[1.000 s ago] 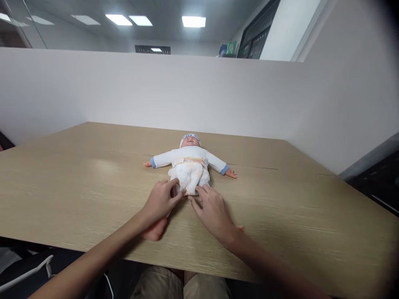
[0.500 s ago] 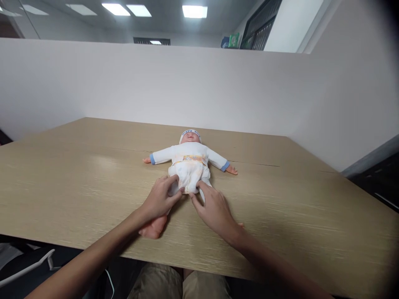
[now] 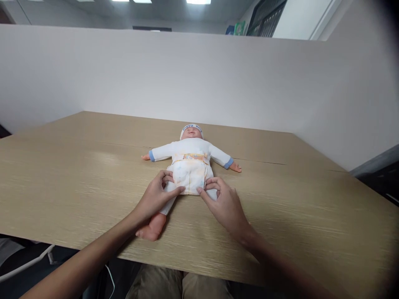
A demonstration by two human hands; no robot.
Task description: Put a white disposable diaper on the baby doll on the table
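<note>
A baby doll in a white top with blue cuffs and a cap lies on its back on the wooden table, arms spread, head pointing away from me. A white diaper with an orange waistband covers its hips. My left hand pinches the diaper's lower left edge at the doll's leg. My right hand pinches the lower right edge. One bare doll foot sticks out under my left wrist.
White partition walls close off the far and right sides of the table. The table's near edge runs just above my knees. A chair part shows at the lower left.
Both hands have slid a little further up and apart along the diaper's leg edges. The view has tilted down slightly.
</note>
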